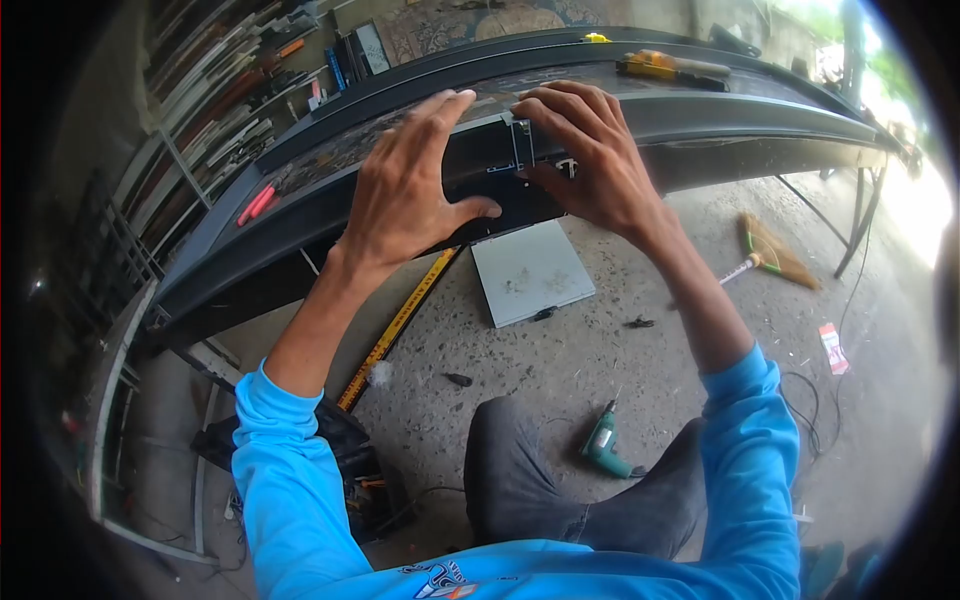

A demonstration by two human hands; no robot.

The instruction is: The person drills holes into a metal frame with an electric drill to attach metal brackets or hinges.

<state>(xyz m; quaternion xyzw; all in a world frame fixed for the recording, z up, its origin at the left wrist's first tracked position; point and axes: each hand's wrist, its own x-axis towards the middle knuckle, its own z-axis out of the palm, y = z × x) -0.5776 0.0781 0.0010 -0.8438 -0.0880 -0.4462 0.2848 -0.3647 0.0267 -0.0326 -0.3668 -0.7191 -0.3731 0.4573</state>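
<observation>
With the left hand [400,195] open, thumb spread, and the right hand [603,160] curled at the small, angular silvery metal fitting [522,145] against the long dark-grey metal frame [700,118], grip unclear, one-sided pressure could skew the fitting.

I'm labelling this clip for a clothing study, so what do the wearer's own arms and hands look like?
The left hand and right hand are ungloved. Both arms have long, bright blue sleeves, pushed up and bunched in folds on the forearms.
</observation>
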